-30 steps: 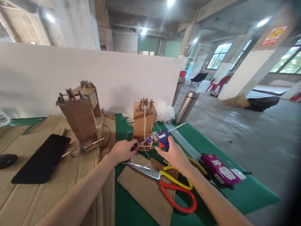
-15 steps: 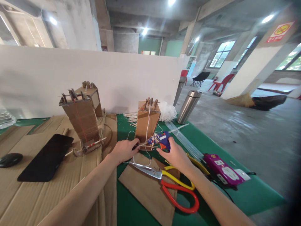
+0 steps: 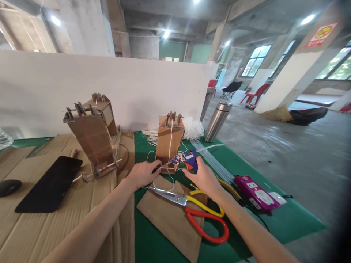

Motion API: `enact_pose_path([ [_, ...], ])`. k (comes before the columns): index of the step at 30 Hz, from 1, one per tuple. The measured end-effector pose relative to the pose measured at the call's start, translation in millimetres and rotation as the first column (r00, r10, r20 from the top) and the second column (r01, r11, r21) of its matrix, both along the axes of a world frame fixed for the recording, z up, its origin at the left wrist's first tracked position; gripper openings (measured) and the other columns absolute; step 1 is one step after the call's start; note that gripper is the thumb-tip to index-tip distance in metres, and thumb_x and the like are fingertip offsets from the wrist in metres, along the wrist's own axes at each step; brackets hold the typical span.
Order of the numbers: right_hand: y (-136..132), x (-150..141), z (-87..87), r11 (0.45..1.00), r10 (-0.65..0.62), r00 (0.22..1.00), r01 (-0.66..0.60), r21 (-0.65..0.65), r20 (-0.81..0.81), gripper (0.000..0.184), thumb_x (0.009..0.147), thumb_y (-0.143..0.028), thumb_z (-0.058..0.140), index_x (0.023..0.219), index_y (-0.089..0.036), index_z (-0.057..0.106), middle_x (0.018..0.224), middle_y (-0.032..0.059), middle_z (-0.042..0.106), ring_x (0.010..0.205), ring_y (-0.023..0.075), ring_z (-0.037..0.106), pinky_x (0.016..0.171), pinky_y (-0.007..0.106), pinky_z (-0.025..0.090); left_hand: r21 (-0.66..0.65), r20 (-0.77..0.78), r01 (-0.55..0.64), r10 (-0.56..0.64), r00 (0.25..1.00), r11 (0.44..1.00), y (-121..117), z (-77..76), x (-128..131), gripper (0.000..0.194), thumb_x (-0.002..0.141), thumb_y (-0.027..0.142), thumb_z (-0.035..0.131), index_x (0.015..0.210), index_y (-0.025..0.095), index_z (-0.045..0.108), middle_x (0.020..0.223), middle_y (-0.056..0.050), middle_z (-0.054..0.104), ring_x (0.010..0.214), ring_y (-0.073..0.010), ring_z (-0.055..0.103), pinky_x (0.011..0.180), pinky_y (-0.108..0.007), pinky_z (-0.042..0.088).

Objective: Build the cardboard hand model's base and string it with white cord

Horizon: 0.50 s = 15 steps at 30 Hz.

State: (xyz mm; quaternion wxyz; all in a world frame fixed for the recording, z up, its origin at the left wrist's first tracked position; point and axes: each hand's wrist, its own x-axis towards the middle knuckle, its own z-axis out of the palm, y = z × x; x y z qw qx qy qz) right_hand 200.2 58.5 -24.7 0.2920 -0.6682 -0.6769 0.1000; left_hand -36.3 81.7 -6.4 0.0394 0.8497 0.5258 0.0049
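My right hand (image 3: pixel 204 177) is wrapped round a blue hot glue gun (image 3: pixel 189 157) with a speckled front and a clear glue stick out of its back. Its nozzle points left, at the foot of a small cardboard tower (image 3: pixel 163 144). My left hand (image 3: pixel 144 172) is closed at the tower's lower left corner, by the end of a thin wooden stick (image 3: pixel 170 168); what the fingertips pinch is partly hidden. White string (image 3: pixel 171 140) runs from cardboard discs on top down the front. Scissors (image 3: pixel 175 198) with red and yellow handles lie below on a cardboard piece (image 3: pixel 170 215).
Two similar cardboard towers (image 3: pixel 93 138) stand left on cardboard sheets, near a black phone (image 3: pixel 49 184) and a mouse (image 3: pixel 9 188). Rightward are a steel flask (image 3: pixel 218 122), clear glue sticks (image 3: pixel 212 162) and a purple power strip (image 3: pixel 256 193). Thin sticks (image 3: pixel 150 136) and white string (image 3: pixel 194 128) lie behind.
The whole view has shifted slightly. Both hands keep nearly the same places, with the glue gun's nozzle still at the tower's foot.
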Motion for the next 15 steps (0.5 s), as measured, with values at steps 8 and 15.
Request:
enact_pose_path([
  [8,-0.3,1.1,-1.0,1.000,0.022,0.999,-0.022,0.001,0.034,0.032,0.076,-0.042,0.060,0.090,-0.023,0.039,0.078,0.0053,0.065,0.072,0.0251,0.065,0.059,0.028,0.045,0.000,0.001,-0.003,0.003,1.000,1.000,0.8,-1.6,0.5,0.028,0.094,0.042,0.031,0.112,0.030,0.047,0.092,-0.004,0.070,0.082,-0.0239,0.067,0.067,-0.032,0.048],
  [15,-1.5,0.5,-0.8,0.999,0.043,0.984,-0.038,-0.032,0.171,0.041,0.074,-0.048,0.064,0.095,-0.020,0.043,0.079,0.0078,0.068,0.073,0.0284,0.067,0.055,0.028,0.041,0.019,0.023,-0.015,0.015,1.000,1.000,-2.0,-1.1,0.6,0.029,0.090,0.039,0.039,0.117,0.029,0.044,0.093,-0.004,0.070,0.083,-0.0252,0.068,0.068,-0.034,0.049],
])
